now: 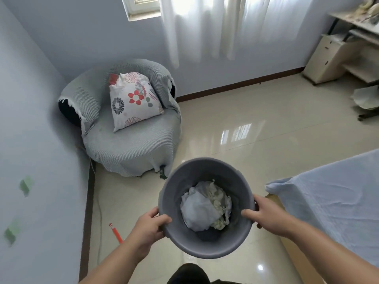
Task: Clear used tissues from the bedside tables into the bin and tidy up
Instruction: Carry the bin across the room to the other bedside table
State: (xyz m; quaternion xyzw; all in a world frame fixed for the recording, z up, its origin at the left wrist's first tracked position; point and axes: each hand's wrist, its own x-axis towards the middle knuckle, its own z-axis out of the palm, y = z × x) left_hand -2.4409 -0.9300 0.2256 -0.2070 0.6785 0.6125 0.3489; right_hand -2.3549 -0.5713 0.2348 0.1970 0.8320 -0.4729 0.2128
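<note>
Beyond the fingers point(162, 220), a grey-draped armchair point(131, 144) with a floral cushion point(134, 101) sits where pale blue walls point(37, 119) meet. Beige floor tiles point(256, 130) mirror daylight from the curtained window point(143, 5). Right of the fingers, a blue-sheeted bed point(328, 197).

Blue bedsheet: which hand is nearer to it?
Right. The right hand grips the bin rim on the side toward the bedsheet; the left hand grips the opposite rim, with the bin between it and the sheet.

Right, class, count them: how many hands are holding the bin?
2. The left hand grips the near-left rim of the bin. The right hand grips the right rim, thumb inside. No other hand shows.
</note>
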